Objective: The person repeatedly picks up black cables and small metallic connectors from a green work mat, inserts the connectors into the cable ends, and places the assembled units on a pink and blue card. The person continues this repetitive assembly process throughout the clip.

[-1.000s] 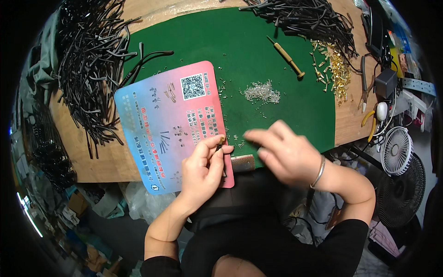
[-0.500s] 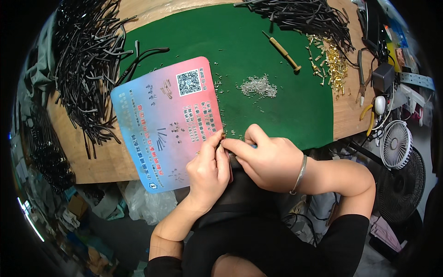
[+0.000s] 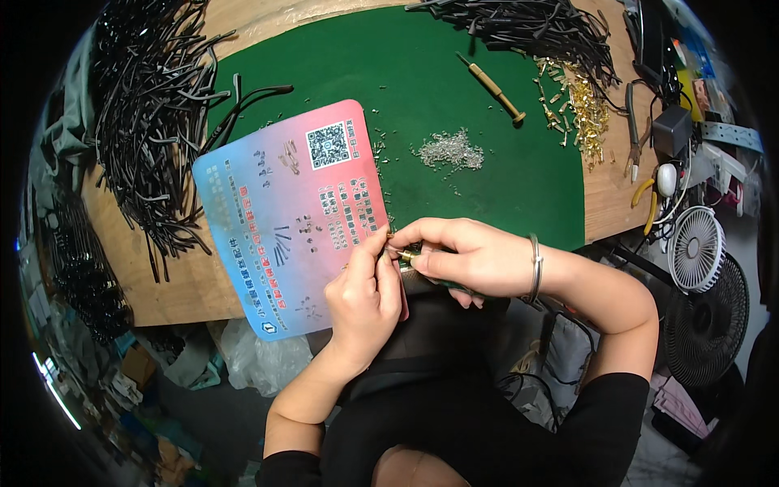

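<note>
Close to the near edge of the green mat my two hands meet at the fingertips. My left hand (image 3: 361,286) is closed in a pinch on a tiny gold-coloured metal piece (image 3: 390,235), mostly covered by the fingers. In my right hand (image 3: 479,256) lies a slim screwdriver (image 3: 408,256); its brass-coloured front end shows between thumb and forefinger, pointing at the left fingertips, and part of a dark green handle shows under the palm. Left of my hands, a pink and blue printed pad (image 3: 312,191) carries small sorted groups of screws and metal parts.
A pile of small silver pieces (image 3: 453,151) lies on the green mat (image 3: 535,187). Beyond are another brass screwdriver (image 3: 495,91) and gold-coloured hinge-like parts (image 3: 591,114). Dark glasses temples (image 3: 154,122) heap up at far left and far right. A white fan (image 3: 695,250) stands at right.
My right hand has turned, and the screwdriver's brass-coloured end now shows between its fingers, directed at the left fingertips. My left hand has stayed nearly in place, still pinching.
</note>
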